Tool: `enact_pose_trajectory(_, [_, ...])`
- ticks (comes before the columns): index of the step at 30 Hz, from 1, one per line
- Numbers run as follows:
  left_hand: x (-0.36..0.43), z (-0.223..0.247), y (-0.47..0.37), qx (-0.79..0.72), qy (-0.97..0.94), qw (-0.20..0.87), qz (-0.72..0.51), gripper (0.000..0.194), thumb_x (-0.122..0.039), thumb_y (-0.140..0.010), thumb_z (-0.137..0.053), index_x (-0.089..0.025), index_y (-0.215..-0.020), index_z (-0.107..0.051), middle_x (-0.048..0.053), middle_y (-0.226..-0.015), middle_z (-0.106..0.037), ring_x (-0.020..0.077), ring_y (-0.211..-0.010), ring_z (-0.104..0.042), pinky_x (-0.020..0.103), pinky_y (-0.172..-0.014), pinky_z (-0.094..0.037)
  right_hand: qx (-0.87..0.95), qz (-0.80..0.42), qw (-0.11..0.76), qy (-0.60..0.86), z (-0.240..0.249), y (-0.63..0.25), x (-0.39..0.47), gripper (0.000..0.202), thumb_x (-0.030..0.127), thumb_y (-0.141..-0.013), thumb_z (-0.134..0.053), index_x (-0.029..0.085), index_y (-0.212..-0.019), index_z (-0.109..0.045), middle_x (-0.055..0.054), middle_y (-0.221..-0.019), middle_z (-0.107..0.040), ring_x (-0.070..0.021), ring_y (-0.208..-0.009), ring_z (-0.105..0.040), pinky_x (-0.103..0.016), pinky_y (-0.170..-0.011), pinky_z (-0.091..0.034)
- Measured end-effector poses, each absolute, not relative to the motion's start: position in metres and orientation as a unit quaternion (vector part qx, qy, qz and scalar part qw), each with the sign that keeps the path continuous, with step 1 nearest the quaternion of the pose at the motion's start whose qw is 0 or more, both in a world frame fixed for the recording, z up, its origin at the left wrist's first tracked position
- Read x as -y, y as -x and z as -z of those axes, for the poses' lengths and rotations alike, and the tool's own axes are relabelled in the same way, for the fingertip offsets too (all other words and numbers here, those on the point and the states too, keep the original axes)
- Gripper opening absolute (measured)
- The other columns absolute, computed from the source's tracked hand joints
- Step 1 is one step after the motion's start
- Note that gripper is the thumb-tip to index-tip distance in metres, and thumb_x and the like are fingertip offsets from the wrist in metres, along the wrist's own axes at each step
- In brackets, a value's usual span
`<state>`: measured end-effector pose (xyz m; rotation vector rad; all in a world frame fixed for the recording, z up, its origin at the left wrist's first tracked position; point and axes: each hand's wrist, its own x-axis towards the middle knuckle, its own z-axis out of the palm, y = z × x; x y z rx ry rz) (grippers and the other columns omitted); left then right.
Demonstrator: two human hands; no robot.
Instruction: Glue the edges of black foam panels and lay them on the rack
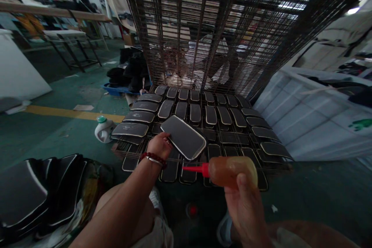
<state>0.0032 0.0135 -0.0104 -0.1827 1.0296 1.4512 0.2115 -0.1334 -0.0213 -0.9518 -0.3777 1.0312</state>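
My left hand [159, 145] grips the near left end of a dark, rounded rectangular panel [186, 137] with a pale rim. That panel is held tilted above a wire rack [186, 126] carrying rows of similar dark panels [210, 115]. In my right hand [244, 197] is a glue bottle [229, 170] with amber liquid and a red nozzle. The bottle lies on its side in my grip, its tip pointing left, just below the held panel and apart from it.
Wire rack shelves [200, 27] rise tilted behind the panels. At lower left lies a pile of larger dark panels [37, 190]. A white jug with a green cap [104, 130] stands beside the rack. A blue tray [116, 90] and a large white bin [287, 104] flank it.
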Motion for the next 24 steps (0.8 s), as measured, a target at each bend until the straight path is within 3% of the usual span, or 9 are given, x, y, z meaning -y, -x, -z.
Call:
enact_pose_trajectory(3, [-0.015, 0.010, -0.001, -0.452, 0.074, 0.625, -0.632, 0.027, 0.009, -0.078, -0.052, -0.018, -0.077, -0.055, -0.006, -0.056, -0.048, 0.0078, -0.042, -0.049, 0.017, -0.048, -0.051, 0.019, -0.595, 0.699, 0.396, 0.015, -0.215, 0.126, 0.063, 0.042, -0.067, -0.100, 0.024, -0.118, -0.067, -0.006, -0.118, -0.074, -0.0234, -0.100, -0.074, -0.030, -0.072, -0.064])
enact_pose_trajectory(5, [-0.015, 0.009, 0.000, -0.455, 0.071, 0.624, -0.632, 0.027, 0.008, -0.081, -0.050, -0.018, -0.076, -0.053, -0.006, -0.056, -0.047, 0.0073, -0.041, -0.046, 0.017, -0.047, -0.050, -0.036, -0.636, 0.685, 0.354, 0.005, -0.226, 0.119, 0.073, 0.036, -0.059, -0.104, 0.024, -0.121, -0.068, -0.006, -0.122, -0.073, -0.0259, -0.099, -0.074, -0.028, -0.063, -0.063])
enact_pose_trajectory(9, [-0.014, 0.006, 0.001, -0.468, 0.061, 0.623, -0.623, 0.024, 0.006, -0.083, -0.049, -0.017, -0.077, -0.055, -0.002, -0.062, -0.056, 0.0100, -0.048, -0.054, 0.021, -0.052, -0.054, -0.052, -0.588, 0.755, 0.286, -0.019, -0.258, 0.110, 0.094, 0.023, -0.045, -0.108, 0.024, -0.129, -0.066, -0.006, -0.127, -0.070, -0.0280, -0.106, -0.072, -0.023, -0.060, -0.063])
enact_pose_trajectory(11, [-0.011, 0.004, 0.000, -0.477, 0.050, 0.627, -0.614, 0.023, 0.004, -0.083, -0.050, -0.017, -0.077, -0.056, 0.000, -0.064, -0.060, 0.0123, -0.053, -0.059, 0.023, -0.054, -0.055, -0.038, -0.561, 0.784, 0.261, -0.030, -0.274, 0.110, 0.096, 0.021, -0.048, -0.107, 0.023, -0.133, -0.065, -0.007, -0.130, -0.068, -0.0267, -0.110, -0.070, -0.023, -0.064, -0.064])
enact_pose_trajectory(16, [0.001, -0.006, -0.008, -0.495, 0.018, 0.632, -0.596, 0.023, 0.001, -0.089, -0.051, -0.017, -0.075, -0.056, 0.001, -0.065, -0.062, 0.0130, -0.054, -0.060, 0.024, -0.054, -0.053, -0.003, -0.512, 0.831, 0.218, -0.051, -0.313, 0.120, 0.080, 0.027, -0.071, -0.096, 0.019, -0.142, -0.060, -0.010, -0.130, -0.067, -0.0241, -0.110, -0.070, -0.024, -0.068, -0.067])
enact_pose_trajectory(24, [0.042, -0.016, -0.047, -0.448, 0.006, 0.654, -0.610, 0.026, 0.006, -0.089, -0.053, -0.019, -0.079, -0.054, 0.000, -0.071, -0.069, 0.0124, -0.059, -0.066, 0.027, -0.061, -0.059, 0.004, -0.526, 0.807, 0.270, -0.018, -0.311, 0.162, 0.078, 0.041, -0.063, -0.102, 0.026, -0.132, -0.068, -0.008, -0.129, -0.070, -0.0285, -0.108, -0.073, -0.026, -0.064, -0.066])
